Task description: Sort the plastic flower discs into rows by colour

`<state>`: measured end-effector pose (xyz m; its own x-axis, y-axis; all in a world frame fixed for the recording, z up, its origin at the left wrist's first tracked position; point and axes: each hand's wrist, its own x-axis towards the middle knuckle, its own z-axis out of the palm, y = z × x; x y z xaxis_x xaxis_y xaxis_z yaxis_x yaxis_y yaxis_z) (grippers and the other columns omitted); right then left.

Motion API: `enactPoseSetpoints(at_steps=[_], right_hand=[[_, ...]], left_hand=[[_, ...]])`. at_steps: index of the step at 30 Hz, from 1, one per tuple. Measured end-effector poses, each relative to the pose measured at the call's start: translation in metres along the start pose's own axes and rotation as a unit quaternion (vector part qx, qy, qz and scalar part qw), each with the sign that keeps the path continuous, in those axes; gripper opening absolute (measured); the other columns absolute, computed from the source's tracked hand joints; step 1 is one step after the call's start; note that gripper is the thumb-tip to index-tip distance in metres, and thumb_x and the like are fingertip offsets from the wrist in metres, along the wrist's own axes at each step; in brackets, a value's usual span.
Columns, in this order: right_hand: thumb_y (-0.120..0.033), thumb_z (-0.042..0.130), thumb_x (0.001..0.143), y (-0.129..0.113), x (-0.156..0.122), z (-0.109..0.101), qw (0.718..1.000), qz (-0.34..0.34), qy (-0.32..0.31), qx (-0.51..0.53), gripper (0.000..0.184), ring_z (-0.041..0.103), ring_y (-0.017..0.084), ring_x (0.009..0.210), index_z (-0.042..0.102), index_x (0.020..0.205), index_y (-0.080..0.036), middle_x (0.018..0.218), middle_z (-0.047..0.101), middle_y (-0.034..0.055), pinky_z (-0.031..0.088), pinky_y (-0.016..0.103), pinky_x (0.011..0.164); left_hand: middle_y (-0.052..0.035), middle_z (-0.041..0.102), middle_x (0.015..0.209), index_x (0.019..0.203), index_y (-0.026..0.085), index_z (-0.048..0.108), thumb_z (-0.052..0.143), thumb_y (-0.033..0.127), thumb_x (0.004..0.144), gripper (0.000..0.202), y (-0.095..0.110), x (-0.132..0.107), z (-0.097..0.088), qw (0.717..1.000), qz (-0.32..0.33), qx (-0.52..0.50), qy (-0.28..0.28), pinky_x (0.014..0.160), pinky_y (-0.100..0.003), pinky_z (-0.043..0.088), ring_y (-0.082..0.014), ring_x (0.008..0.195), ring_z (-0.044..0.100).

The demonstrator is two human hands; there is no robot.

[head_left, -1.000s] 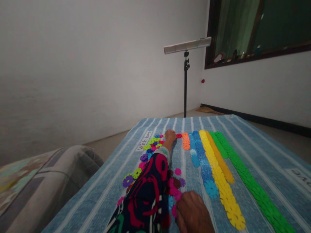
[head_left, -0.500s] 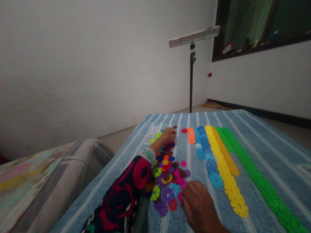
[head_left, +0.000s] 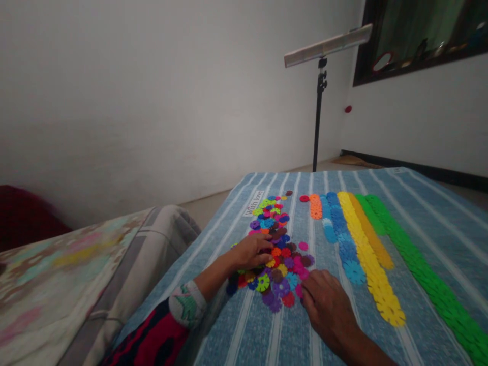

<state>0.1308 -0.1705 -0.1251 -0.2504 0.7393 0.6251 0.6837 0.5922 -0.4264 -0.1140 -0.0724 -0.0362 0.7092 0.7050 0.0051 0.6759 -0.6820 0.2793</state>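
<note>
A pile of flower-shaped plastic discs (head_left: 281, 287) in mixed colours stretches along the cloth. My left hand (head_left: 253, 251) lies over the middle of the pile, thumb and fingers apart, fingertips among the brown and orange discs. At the pile's near right edge rests my right hand (head_left: 328, 305), its fingers curled down and together beside the pink discs. Whatever lies under those fingers is hidden. To the right, overlapping discs form single-colour rows: a short orange row (head_left: 315, 207), a blue row (head_left: 346, 244), a yellow row (head_left: 368, 264) and a long green row (head_left: 423, 277).
A striped blue cloth (head_left: 224, 284) covers the table. One red disc (head_left: 304, 199) lies left of the orange row. Behind the table stands a lamp on a black pole (head_left: 317, 122). A bed with a patterned cover (head_left: 76, 264) is at the left.
My left hand has drawn back from the far end of the pile to its middle, uncovering discs there. The right hand stays by the near edge. The view has turned slightly left.
</note>
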Motion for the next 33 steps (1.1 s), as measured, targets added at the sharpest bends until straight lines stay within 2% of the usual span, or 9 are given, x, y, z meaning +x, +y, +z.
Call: enactPoseSetpoints(at_steps=[3, 7, 13, 15, 18, 23, 26, 30, 33], right_hand=[[-0.007, 0.050, 0.087, 0.002, -0.001, 0.000, 1.000, -0.001, -0.014, -0.008, 0.019, 0.044, 0.021, 0.076, 0.057, 0.079, -0.021, 0.078, 0.056, 0.0031, 0.029, 0.034, 0.072], [-0.008, 0.049, 0.089, 0.004, -0.003, 0.000, 1.000, -0.005, -0.024, -0.016, 0.018, 0.045, 0.022, 0.078, 0.058, 0.080, -0.021, 0.079, 0.056, 0.0037, 0.030, 0.034, 0.073], [-0.010, 0.050, 0.090, 0.004, -0.003, -0.002, 0.999, -0.015, -0.017, -0.028, 0.017, 0.046, 0.021, 0.078, 0.058, 0.080, -0.021, 0.078, 0.057, 0.0033, 0.032, 0.034, 0.072], [-0.010, 0.050, 0.089, 0.004, -0.002, -0.003, 0.999, -0.018, -0.017, -0.035, 0.017, 0.046, 0.021, 0.077, 0.058, 0.079, -0.022, 0.078, 0.057, 0.0032, 0.032, 0.033, 0.071], [-0.011, 0.051, 0.089, 0.003, -0.001, -0.005, 0.999, -0.019, -0.018, -0.041, 0.017, 0.047, 0.021, 0.077, 0.058, 0.077, -0.022, 0.077, 0.057, 0.0031, 0.032, 0.033, 0.071], [-0.011, 0.050, 0.089, 0.005, -0.001, -0.005, 0.999, -0.020, -0.025, -0.041, 0.017, 0.048, 0.021, 0.077, 0.059, 0.078, -0.021, 0.078, 0.058, 0.0034, 0.033, 0.034, 0.072], [-0.012, 0.051, 0.089, 0.006, -0.002, -0.005, 0.998, -0.017, -0.032, -0.043, 0.017, 0.048, 0.021, 0.078, 0.059, 0.078, -0.021, 0.078, 0.058, 0.0035, 0.033, 0.034, 0.072], [-0.012, 0.051, 0.090, 0.008, -0.003, -0.005, 0.998, -0.016, -0.038, -0.044, 0.017, 0.048, 0.021, 0.078, 0.060, 0.079, -0.021, 0.078, 0.058, 0.0037, 0.033, 0.034, 0.073], [-0.012, 0.051, 0.090, 0.009, -0.003, -0.005, 0.998, -0.025, -0.037, -0.050, 0.017, 0.048, 0.021, 0.077, 0.059, 0.078, -0.021, 0.077, 0.058, 0.0036, 0.033, 0.034, 0.072]], left_hand=[[-0.0132, 0.062, 0.133, 0.099, 0.019, 0.072, 0.053, 0.036, 0.091, 0.026, 0.013, -0.021, 0.004, 0.999, 0.002, 0.026, 0.023, 0.104, -0.037, 0.044, -0.0276, 0.123, 0.058], [-0.0107, 0.066, 0.125, 0.099, 0.021, 0.070, 0.049, 0.032, 0.094, 0.025, 0.025, -0.041, 0.012, 0.999, 0.004, 0.019, 0.044, 0.103, -0.036, 0.046, -0.0239, 0.116, 0.062], [-0.0121, 0.069, 0.120, 0.101, 0.019, 0.067, 0.044, 0.029, 0.097, 0.026, 0.032, -0.057, 0.026, 0.997, -0.028, 0.015, 0.074, 0.101, -0.035, 0.048, -0.0222, 0.112, 0.064], [-0.0125, 0.070, 0.117, 0.100, 0.019, 0.068, 0.042, 0.029, 0.097, 0.028, 0.032, -0.058, 0.029, 0.996, -0.054, 0.025, 0.074, 0.099, -0.036, 0.049, -0.0226, 0.109, 0.065], [-0.0138, 0.068, 0.121, 0.105, 0.018, 0.067, 0.042, 0.032, 0.097, 0.030, 0.028, -0.053, 0.029, 0.995, -0.074, 0.030, 0.066, 0.102, -0.039, 0.048, -0.0246, 0.114, 0.063], [-0.0129, 0.059, 0.138, 0.121, 0.020, 0.060, 0.050, 0.031, 0.092, 0.033, 0.008, -0.035, 0.027, 0.993, -0.092, -0.017, 0.068, 0.109, -0.042, 0.043, -0.0269, 0.129, 0.054], [-0.0124, 0.061, 0.136, 0.123, 0.019, 0.059, 0.050, 0.027, 0.090, 0.036, 0.002, -0.022, 0.029, 0.993, -0.083, -0.043, 0.075, 0.109, -0.041, 0.043, -0.0261, 0.127, 0.056], [-0.0129, 0.065, 0.130, 0.120, 0.018, 0.061, 0.049, 0.024, 0.091, 0.032, 0.015, -0.017, 0.033, 0.994, -0.077, -0.030, 0.078, 0.109, -0.041, 0.044, -0.0254, 0.124, 0.057], [-0.0137, 0.063, 0.133, 0.114, 0.018, 0.064, 0.045, 0.024, 0.094, 0.028, 0.033, -0.026, 0.036, 0.996, -0.059, 0.001, 0.067, 0.110, -0.041, 0.043, -0.0250, 0.127, 0.056]])
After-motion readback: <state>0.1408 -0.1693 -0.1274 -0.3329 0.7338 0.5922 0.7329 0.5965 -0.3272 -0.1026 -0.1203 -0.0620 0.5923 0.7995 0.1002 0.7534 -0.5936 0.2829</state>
